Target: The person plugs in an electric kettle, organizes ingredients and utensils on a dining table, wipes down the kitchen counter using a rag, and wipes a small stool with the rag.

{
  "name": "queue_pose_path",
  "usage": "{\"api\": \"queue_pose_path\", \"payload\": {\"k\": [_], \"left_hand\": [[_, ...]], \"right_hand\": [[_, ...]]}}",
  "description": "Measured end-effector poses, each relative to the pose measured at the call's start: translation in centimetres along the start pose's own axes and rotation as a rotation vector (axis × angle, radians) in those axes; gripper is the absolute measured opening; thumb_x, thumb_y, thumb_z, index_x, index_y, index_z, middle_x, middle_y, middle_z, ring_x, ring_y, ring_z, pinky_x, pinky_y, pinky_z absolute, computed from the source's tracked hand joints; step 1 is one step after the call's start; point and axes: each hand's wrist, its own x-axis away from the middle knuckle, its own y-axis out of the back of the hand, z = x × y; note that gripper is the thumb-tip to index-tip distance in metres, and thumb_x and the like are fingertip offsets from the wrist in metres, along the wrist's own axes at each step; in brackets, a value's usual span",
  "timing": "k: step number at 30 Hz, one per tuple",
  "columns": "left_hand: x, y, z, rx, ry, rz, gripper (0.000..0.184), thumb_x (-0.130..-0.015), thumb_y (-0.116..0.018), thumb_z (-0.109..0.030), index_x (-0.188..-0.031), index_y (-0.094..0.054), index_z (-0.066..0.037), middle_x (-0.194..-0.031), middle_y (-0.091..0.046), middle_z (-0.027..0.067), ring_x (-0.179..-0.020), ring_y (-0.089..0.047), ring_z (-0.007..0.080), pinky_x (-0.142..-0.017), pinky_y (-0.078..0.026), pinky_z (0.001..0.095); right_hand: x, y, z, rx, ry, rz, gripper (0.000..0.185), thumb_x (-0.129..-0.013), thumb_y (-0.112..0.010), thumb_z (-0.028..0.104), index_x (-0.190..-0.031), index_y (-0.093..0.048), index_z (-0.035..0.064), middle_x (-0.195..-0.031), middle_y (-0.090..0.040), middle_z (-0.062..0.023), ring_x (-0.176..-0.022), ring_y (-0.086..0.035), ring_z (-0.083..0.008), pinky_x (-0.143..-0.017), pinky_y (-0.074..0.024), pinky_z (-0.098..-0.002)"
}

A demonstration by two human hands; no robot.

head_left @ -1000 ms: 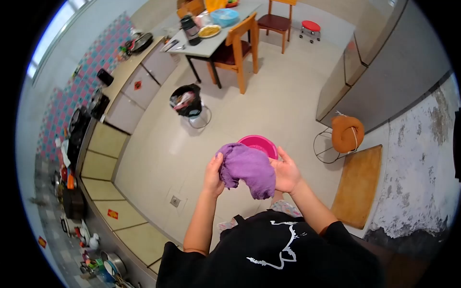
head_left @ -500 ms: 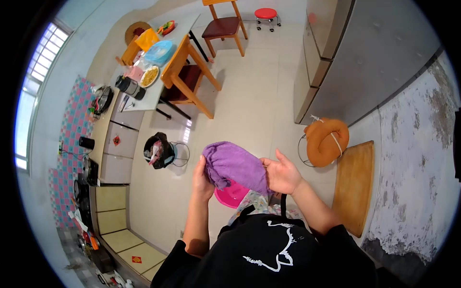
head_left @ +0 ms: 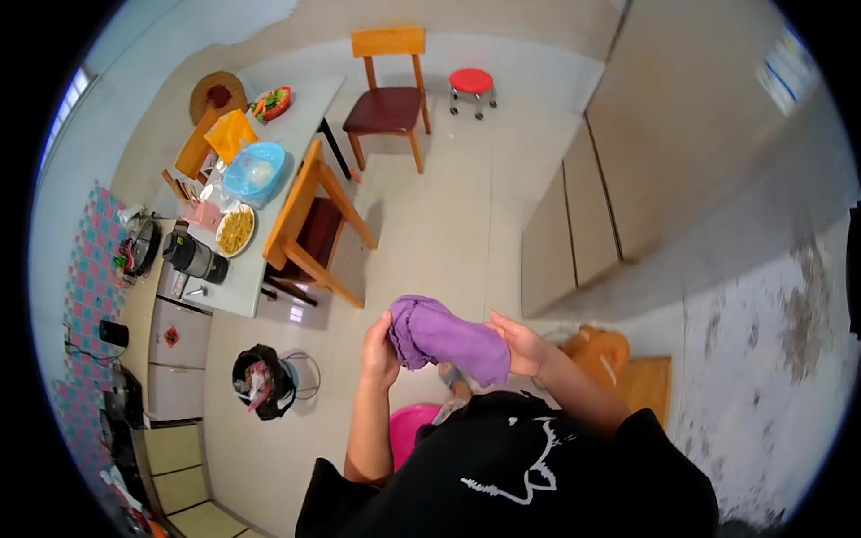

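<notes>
A crumpled purple cloth (head_left: 448,339) is stretched between my two hands in front of my black shirt. My left hand (head_left: 380,351) grips its bunched left end, fingers behind the fabric. At the other end, my right hand (head_left: 518,344) is closed on the cloth's edge between thumb and fingers. Below the cloth, a pink basin (head_left: 408,430) stands on the floor, partly hidden by my shirt and left forearm.
A dining table (head_left: 240,291) with dishes and a dark bottle (head_left: 195,257) is at the left, a wooden chair (head_left: 314,224) beside it. A bin with a black bag (head_left: 265,381) stands on the floor. The refrigerator (head_left: 574,215) rises at the right; a red stool (head_left: 472,82) is behind.
The view has swung up and toward the table and refrigerator. The cloth is now narrower and more folded, and my right hand has closed from an open palm onto its end.
</notes>
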Motion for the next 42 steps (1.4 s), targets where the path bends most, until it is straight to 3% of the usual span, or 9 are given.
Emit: {"api": "queue_pose_path", "payload": {"k": [5, 9, 15, 19, 21, 28, 31, 34, 42], "left_hand": [[-8.9, -0.8, -5.1, -0.092, -0.055, -0.046, 0.035, -0.091, -0.042, -0.026, -0.101, -0.053, 0.005, -0.095, -0.059, 0.0129, -0.086, -0.058, 0.0186, -0.080, -0.045, 0.0309], [-15.5, -3.7, -8.7, -0.129, -0.096, -0.060, 0.035, -0.091, -0.041, -0.026, -0.103, -0.052, 0.005, -0.097, -0.059, 0.0122, -0.088, -0.057, 0.0179, -0.080, -0.045, 0.0309], [-27.5, -7.7, -11.3, -0.201, -0.126, -0.075, 0.036, -0.091, -0.042, -0.027, -0.105, -0.052, 0.005, -0.100, -0.058, 0.0116, -0.091, -0.056, 0.0186, -0.083, -0.043, 0.0314], [-35.7, -11.5, -13.2, -0.225, -0.076, -0.138, 0.038, -0.090, -0.045, -0.028, -0.107, -0.052, 0.005, -0.103, -0.058, 0.0124, -0.094, -0.056, 0.0207, -0.087, -0.041, 0.0334], [-39.9, -14.1, -14.7, -0.247, -0.073, -0.149, 0.037, -0.090, -0.045, -0.028, -0.106, -0.053, 0.005, -0.102, -0.059, 0.0124, -0.094, -0.055, 0.0206, -0.087, -0.041, 0.0334], [-53.7, -16.3, -17.5, -0.246, -0.066, -0.074, 0.038, -0.090, -0.043, -0.029, -0.108, -0.051, 0.004, -0.104, -0.057, 0.0121, -0.094, -0.055, 0.0195, -0.086, -0.041, 0.0331], [-60.0, -17.7, -18.8, -0.253, -0.008, -0.027, 0.038, -0.090, -0.043, -0.029, -0.108, -0.050, 0.004, -0.104, -0.057, 0.0118, -0.095, -0.055, 0.0196, -0.087, -0.041, 0.0330], [-67.6, -17.7, -19.7, -0.192, 0.048, 0.071, 0.038, -0.090, -0.045, -0.028, -0.110, -0.050, 0.004, -0.104, -0.057, 0.0115, -0.095, -0.055, 0.0201, -0.087, -0.041, 0.0328], [-82.4, -28.5, -18.1, -0.455, 0.295, 0.479, 0.032, -0.078, -0.061, -0.006, -0.108, -0.053, 0.002, -0.097, -0.059, 0.0080, -0.084, -0.056, 0.0141, -0.073, -0.046, 0.0254]], "right_hand": [[-6.2, -0.5, 8.7, -0.263, 0.002, -0.021, 0.061, -0.087, -0.032, 0.040, -0.129, -0.030, -0.0040, -0.131, -0.039, -0.0170, -0.119, -0.040, -0.0270, -0.101, -0.0277, -0.0398], [-10.6, -0.2, 14.9, -0.365, 0.058, 0.078, 0.060, -0.083, -0.034, 0.037, -0.127, -0.033, -0.0044, -0.127, -0.043, -0.0163, -0.116, -0.042, -0.0268, -0.100, -0.0281, -0.0391], [-19.1, 5.1, 24.7, -0.347, -0.010, 0.245, 0.060, -0.081, -0.035, 0.035, -0.126, -0.033, -0.0042, -0.128, -0.041, -0.0173, -0.117, -0.041, -0.0282, -0.100, -0.0278, -0.0424], [-23.9, 6.9, 32.7, -0.400, -0.020, 0.265, 0.050, -0.085, -0.033, 0.037, -0.116, -0.043, -0.0010, -0.116, -0.051, -0.0148, -0.107, -0.050, -0.0262, -0.096, -0.0338, -0.0390], [-26.2, 8.4, 36.4, -0.357, -0.029, 0.146, 0.049, -0.086, -0.033, 0.037, -0.115, -0.044, -0.0007, -0.113, -0.053, -0.0139, -0.105, -0.051, -0.0242, -0.094, -0.0364, -0.0360], [-32.7, 12.5, 48.1, -0.286, 0.029, 0.165, 0.049, -0.087, -0.033, 0.036, -0.117, -0.043, -0.0017, -0.112, -0.054, -0.0129, -0.103, -0.053, -0.0213, -0.092, -0.0383, -0.0349], [-35.2, 13.5, 52.5, -0.306, 0.069, -0.049, 0.040, -0.088, -0.039, 0.032, -0.108, -0.049, 0.0001, -0.101, -0.057, -0.0094, -0.091, -0.055, -0.0182, -0.083, -0.0428, -0.0324], [-38.0, 15.7, 56.9, -0.055, 0.209, -0.283, 0.025, -0.085, -0.052, 0.016, -0.103, -0.051, -0.0003, -0.095, -0.058, -0.0102, -0.084, -0.058, -0.0170, -0.074, -0.0481, -0.0310], [-36.8, 22.9, 67.6, -0.008, 0.682, -0.702, 0.017, -0.085, -0.054, 0.015, -0.093, -0.054, 0.0008, -0.087, -0.058, -0.0063, -0.075, -0.057, -0.0120, -0.067, -0.0480, -0.0253]]}}
